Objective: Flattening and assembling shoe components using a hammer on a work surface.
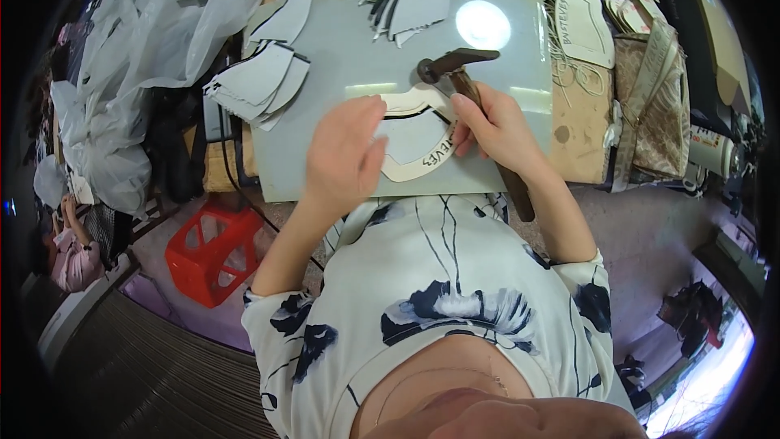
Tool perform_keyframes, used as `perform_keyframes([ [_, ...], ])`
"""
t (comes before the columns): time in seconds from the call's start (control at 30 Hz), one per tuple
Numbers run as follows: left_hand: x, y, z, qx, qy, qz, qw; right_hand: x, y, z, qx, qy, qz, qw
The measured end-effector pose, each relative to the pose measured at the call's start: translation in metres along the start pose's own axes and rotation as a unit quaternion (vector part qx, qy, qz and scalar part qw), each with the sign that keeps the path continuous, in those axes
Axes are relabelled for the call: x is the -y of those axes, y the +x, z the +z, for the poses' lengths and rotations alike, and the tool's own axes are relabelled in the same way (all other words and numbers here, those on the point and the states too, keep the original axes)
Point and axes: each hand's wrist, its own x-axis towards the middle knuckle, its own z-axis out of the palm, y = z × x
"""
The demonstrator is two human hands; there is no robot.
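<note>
Partly hidden in the head view, a cream template (426,166) lies on the tabletop (325,57) at the frame's centre, its left edge covered by the blurred left hand (345,154), whose grip I cannot tell. Bent inward, the right hand (497,126) holds a hammer (463,60), covering mid-handle, thumb and fingers at the template's right edge.

– What is your left grip (345,150) hiding?
– It's blurring, and it's covering the left end of your white template (424,166); whether its fingertips are touching isn't showing clearly.
– And your right grip (496,122)?
– That's covering part of the template's right edge and the middle of your hammer's (463,58) handle.
– What is the top edge cropping on you?
– Your black-edged pieces (418,0) and plastic bags (195,24). At far left, a person (77,260) is appearing too small to make out.
</note>
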Motion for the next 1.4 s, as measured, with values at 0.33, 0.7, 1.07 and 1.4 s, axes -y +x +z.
perform_keyframes([
  [0.33, 0.01, -0.009, -0.024, -0.05, 0.011, -0.144, 0.988, 0.0, -0.004, 0.0, -0.04, -0.119, -0.037, 0.991],
  [0.7, 0.017, -0.018, -0.023, -0.077, -0.049, -0.221, 0.971, 0.049, 0.006, 0.029, 0.056, -0.473, -0.237, 0.846],
  [1.07, 0.001, -0.02, -0.025, 0.127, -0.036, -0.109, 0.985, 0.016, 0.017, 0.013, 0.057, -0.036, 0.034, 0.997],
  [1.4, 0.013, 0.008, -0.001, 0.116, 0.094, -0.073, 0.986, 0.006, 0.01, -0.006, 0.084, 0.094, -0.011, 0.992],
])
